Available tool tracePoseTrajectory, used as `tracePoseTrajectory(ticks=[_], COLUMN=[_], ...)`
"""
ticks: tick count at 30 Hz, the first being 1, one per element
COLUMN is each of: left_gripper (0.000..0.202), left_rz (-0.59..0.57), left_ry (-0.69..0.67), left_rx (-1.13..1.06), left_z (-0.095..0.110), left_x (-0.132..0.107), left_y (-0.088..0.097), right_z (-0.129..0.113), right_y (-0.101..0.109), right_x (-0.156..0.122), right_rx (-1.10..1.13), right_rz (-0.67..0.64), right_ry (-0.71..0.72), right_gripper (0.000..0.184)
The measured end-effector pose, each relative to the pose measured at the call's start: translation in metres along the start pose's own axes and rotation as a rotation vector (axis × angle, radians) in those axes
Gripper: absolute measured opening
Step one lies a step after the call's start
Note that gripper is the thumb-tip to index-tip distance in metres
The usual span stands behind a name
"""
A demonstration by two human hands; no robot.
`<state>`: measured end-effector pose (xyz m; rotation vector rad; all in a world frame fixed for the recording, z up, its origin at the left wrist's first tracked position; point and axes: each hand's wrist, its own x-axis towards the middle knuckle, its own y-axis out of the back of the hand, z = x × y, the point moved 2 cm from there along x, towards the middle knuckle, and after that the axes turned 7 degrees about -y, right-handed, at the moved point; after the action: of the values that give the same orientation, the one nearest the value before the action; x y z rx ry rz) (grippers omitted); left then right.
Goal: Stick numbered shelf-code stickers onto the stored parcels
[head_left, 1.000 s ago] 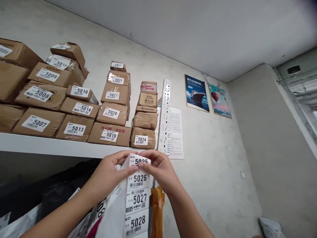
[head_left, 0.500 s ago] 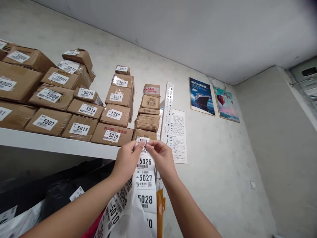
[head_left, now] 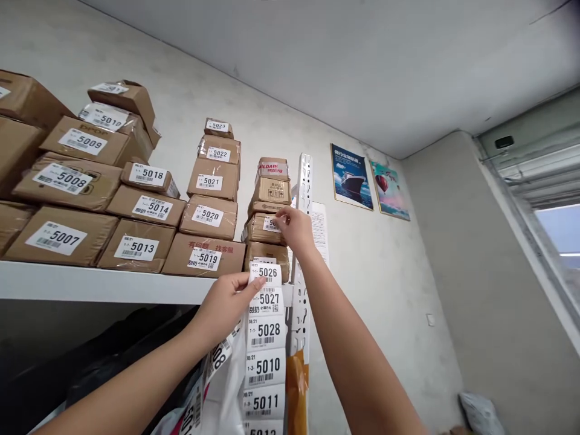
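Pinching the top of a label strip point(head_left: 266, 329) between thumb and fingers, my left hand point(head_left: 226, 305) is closed on it in front of the white shelf point(head_left: 136, 289), label 5026 uppermost and the rest hanging down. My right hand point(head_left: 297, 232), fingers bent, touches the right part of a separate white label point(head_left: 270, 224) on the front of a brown carton point(head_left: 258, 232), though I cannot tell whether they grip or merely press it. That carton sits second from bottom in the stack beside the perforated post point(head_left: 305, 187)
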<state>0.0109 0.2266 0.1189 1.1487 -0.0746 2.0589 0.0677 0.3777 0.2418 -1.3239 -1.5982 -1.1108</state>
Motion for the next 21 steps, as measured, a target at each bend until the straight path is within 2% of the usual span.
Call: tracePoseTrajectory(ticks=[3,5,7,9,11,13,15,17,21], left_gripper=[0.042,0.043,0.044,0.045,0.045,0.044,0.045,0.045,0.042], left_rz=[-0.015,-0.003,0.009,0.021,0.027,0.018,0.009,0.002,0.013], left_ry=[-0.006,-0.026,-0.065,-0.092,-0.09,-0.076,-0.071,-0.071,-0.038], left_rx=[-0.063,-0.065,-0.052,-0.048,-0.066,-0.102,-0.129,-0.152,-0.194], left_z=[0.004,0.006,0.009,0.01,0.01,0.009,0.007,0.005,0.001], left_x=[-0.001,0.001,0.003,0.005,0.007,0.008,0.009,0.008,0.006], left_y=[0.009,0.015,0.019,0.022,0.024,0.024,0.024,0.023,0.022], right_z=[-0.004,-0.004,0.0,0.008,0.016,0.022,0.023,0.019,0.01], right_y=[0.003,0.005,0.007,0.008,0.011,0.01,0.005,-0.003,-0.017], right_x=[-0.005,-0.011,-0.014,-0.017,-0.02,-0.025,-0.029,-0.033,-0.034], right_rx=[-0.235,-0.296,-0.299,-0.262,-0.206,-0.167,-0.19,-0.255,-0.289], right_rz=[0.101,0.162,0.153,0.129,0.159,0.176,0.13,0.092,0.144], right_ry=[0.005,0.032,0.062,0.056,0.007,-0.078,-0.146,-0.163,-0.171], right_gripper=[0.04,0.033,0.014,0.009,0.02,0.042,0.058,0.069,0.08])
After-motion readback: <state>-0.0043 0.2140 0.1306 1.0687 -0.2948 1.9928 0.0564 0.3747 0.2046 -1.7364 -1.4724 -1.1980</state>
